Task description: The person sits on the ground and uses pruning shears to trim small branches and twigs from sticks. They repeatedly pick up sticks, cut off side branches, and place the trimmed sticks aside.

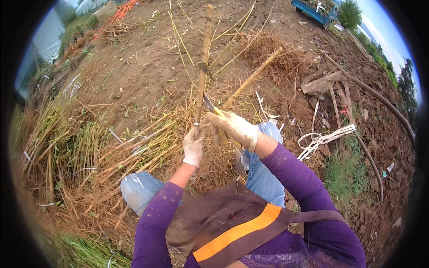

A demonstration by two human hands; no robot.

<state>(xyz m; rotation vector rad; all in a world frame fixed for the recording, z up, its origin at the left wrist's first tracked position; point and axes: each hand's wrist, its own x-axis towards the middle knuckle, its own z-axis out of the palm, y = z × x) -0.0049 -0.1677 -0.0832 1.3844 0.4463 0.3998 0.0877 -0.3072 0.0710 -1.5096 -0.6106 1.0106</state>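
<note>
My left hand (pixel 193 147), in a pale work glove, grips an upright bare woody stem (pixel 203 67) low down, near a small white band. Thin yellowish side branches spread around its upper part. In my gloved right hand (pixel 234 129) is a pair of yellow-handled pruning shears (pixel 219 112). Their dark blades lie against or just beside the stem; I cannot tell whether they touch it. Both hands are close together above my knees. A second thick cut stick (pixel 253 77) slants up to the right behind the shears.
Tied bundles of rooted stems (pixel 134 150) lie at left, with more plants (pixel 57 144) beyond. A root heap (pixel 274 55), an overturned wooden stool or frame (pixel 325 82), white straps (pixel 326 140) and a dark hose (pixel 378 90) are at right. Behind stands a blue cart (pixel 313 11).
</note>
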